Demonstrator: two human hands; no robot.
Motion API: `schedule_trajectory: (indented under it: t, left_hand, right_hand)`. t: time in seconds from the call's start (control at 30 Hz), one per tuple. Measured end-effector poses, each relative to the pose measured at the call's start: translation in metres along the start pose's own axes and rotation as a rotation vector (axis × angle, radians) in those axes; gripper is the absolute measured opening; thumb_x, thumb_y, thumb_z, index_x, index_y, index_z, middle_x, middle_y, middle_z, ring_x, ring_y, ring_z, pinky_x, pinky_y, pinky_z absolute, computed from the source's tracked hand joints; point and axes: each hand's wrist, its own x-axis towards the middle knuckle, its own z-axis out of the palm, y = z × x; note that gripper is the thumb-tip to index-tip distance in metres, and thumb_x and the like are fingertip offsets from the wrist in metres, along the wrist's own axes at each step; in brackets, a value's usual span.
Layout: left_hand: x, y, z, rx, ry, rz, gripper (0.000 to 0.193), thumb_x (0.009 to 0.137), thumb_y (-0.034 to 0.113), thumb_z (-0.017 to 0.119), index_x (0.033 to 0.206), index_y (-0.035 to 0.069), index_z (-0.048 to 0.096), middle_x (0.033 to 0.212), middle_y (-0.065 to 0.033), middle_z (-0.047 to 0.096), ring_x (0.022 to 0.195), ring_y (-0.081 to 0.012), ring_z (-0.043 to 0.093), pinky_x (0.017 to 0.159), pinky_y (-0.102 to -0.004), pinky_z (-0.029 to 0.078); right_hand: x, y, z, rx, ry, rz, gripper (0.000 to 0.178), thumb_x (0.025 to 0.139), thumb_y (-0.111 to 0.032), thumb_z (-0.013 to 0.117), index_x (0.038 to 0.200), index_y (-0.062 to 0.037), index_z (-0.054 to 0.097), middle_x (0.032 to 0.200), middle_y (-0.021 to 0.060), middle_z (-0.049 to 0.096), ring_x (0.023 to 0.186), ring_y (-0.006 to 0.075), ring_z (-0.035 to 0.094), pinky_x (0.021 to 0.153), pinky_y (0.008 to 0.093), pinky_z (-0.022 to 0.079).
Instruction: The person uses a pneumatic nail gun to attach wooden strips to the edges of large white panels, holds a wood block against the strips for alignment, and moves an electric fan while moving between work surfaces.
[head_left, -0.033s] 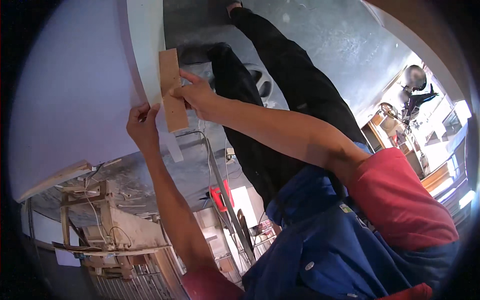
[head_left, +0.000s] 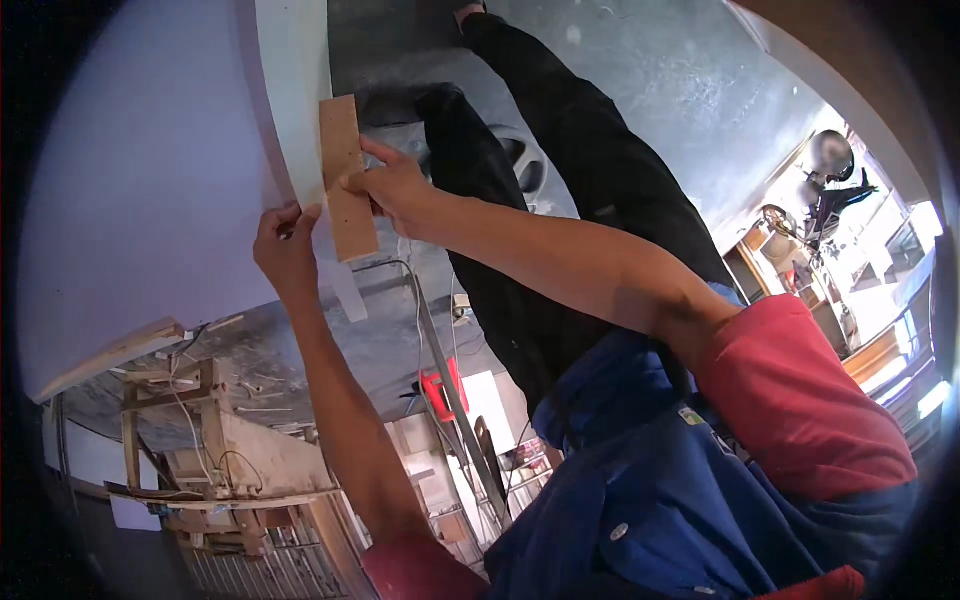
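Observation:
My right hand (head_left: 393, 192) grips a flat, rectangular piece of tan wood (head_left: 353, 228), thumb on its face and index finger along its edge. The wood lies against a long pale strip (head_left: 292, 75) that runs down the edge of a large, pale lilac panel (head_left: 150, 170). Below the wood, the strip's loose tail hangs past the panel's corner. Beside the wood's left edge, my left hand (head_left: 286, 245) is closed, its thumb and index finger pinching at the strip. Those fingers partly hide the strip there.
Under the panel and to the lower left stands a wooden workbench frame (head_left: 215, 420) with cables. A metal bar (head_left: 440, 365) and a red object (head_left: 443, 390) are near my body. A fan (head_left: 832, 155) and cluttered furniture show at right. My legs (head_left: 600, 150) stand on the grey floor.

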Motion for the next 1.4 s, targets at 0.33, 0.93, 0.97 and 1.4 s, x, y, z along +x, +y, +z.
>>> schedule_trajectory:
  t: [0.33, 0.93, 0.97, 1.4]
  left_hand:
    - [-0.006, 0.005, 0.009, 0.066, 0.161, -0.040, 0.026, 0.069, 0.013, 0.084, 0.081, -0.001, 0.066, 0.079, -0.0100, 0.069, 0.068, -0.0199, 0.062, 0.067, -0.0324, 0.050]
    - [-0.021, 0.016, 0.063, -0.080, 0.688, -0.764, 0.111, 0.061, 0.030, 0.089, 0.150, 0.020, 0.024, 0.154, -0.0134, 0.024, 0.141, -0.0332, 0.028, 0.107, -0.0597, 0.031]
    - [-0.021, 0.017, 0.062, -0.102, 0.663, -0.757, 0.113, 0.061, 0.030, 0.089, 0.152, 0.021, 0.021, 0.156, -0.0133, 0.021, 0.143, -0.0337, 0.025, 0.108, -0.0615, 0.029]
    - [-0.032, 0.013, 0.065, -0.201, 0.748, -0.630, 0.110, 0.064, 0.030, 0.086, 0.153, 0.021, 0.022, 0.161, -0.0113, 0.015, 0.148, -0.0338, 0.016, 0.108, -0.0715, 0.016]
  right_hand:
    - [-0.002, -0.002, 0.005, -0.078, -0.011, -0.035, 0.068, 0.088, -0.004, 0.065, 0.148, -0.0201, 0.037, 0.100, 0.0074, 0.067, 0.087, 0.0148, 0.064, 0.070, 0.0316, 0.051]
    - [-0.036, -0.165, 0.149, -0.906, -0.282, -0.819, 0.060, 0.087, -0.007, 0.068, 0.141, -0.0097, 0.042, 0.106, 0.0110, 0.065, 0.091, 0.0169, 0.063, 0.077, 0.0301, 0.052]
    - [-0.032, -0.176, 0.170, -0.970, -0.314, -0.788, 0.060, 0.087, -0.010, 0.069, 0.141, -0.0104, 0.043, 0.104, 0.0116, 0.065, 0.088, 0.0187, 0.064, 0.076, 0.0309, 0.052]
    - [0.066, -0.488, 0.296, -2.366, 0.292, -1.705, 0.070, 0.076, -0.023, 0.067, 0.138, -0.0058, 0.039, 0.119, 0.0229, 0.061, 0.115, 0.0419, 0.056, 0.101, 0.0519, 0.040]
